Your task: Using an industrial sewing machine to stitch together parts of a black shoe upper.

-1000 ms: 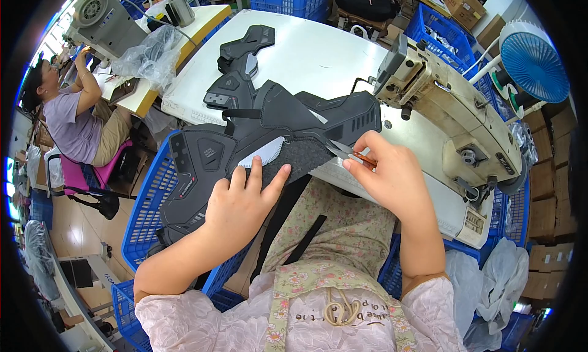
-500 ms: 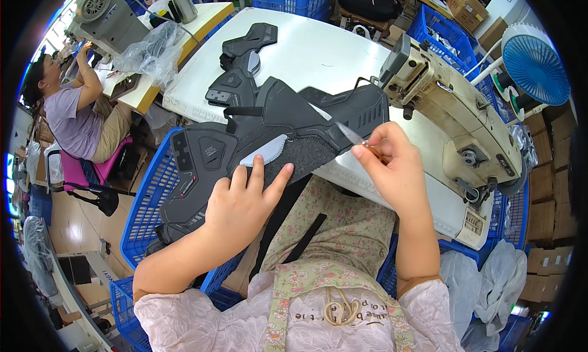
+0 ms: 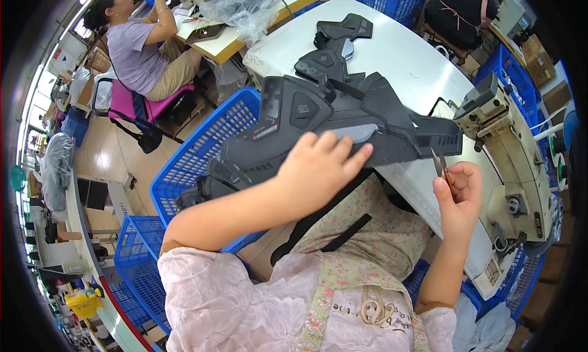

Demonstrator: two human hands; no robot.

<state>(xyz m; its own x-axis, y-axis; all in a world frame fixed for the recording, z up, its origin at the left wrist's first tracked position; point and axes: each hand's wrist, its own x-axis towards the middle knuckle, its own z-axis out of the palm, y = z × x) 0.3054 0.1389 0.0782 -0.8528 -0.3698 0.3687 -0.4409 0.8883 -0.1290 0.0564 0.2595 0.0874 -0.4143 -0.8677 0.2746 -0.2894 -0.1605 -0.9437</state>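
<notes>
A black padded piece (image 3: 298,110) with moulded plates, straps and a light grey patch (image 3: 360,133) lies partly on the white sewing table and reaches left over a blue basket. My left hand (image 3: 321,168) rests at its near edge beside the patch, fingers spread; its underside is hidden. In my right hand (image 3: 460,199) is a small pair of thread snips (image 3: 441,168), blades pointing up near the right end of the piece. The fingers are closed round its brownish handle. Another black padded piece (image 3: 324,64) lies farther back on the table.
A sewing machine (image 3: 508,156) stands to the right on the white table (image 3: 422,64). On my left is the blue basket (image 3: 184,174), with more blue crates below. A co-worker (image 3: 138,42) sits on a pink chair at the far left, beside a table with clear plastic bags (image 3: 245,9).
The view has swung left, so the scene sits farther right. My right hand has drawn the snips back toward the piece's near right end and turned the blades up. My left hand has shifted slightly.
</notes>
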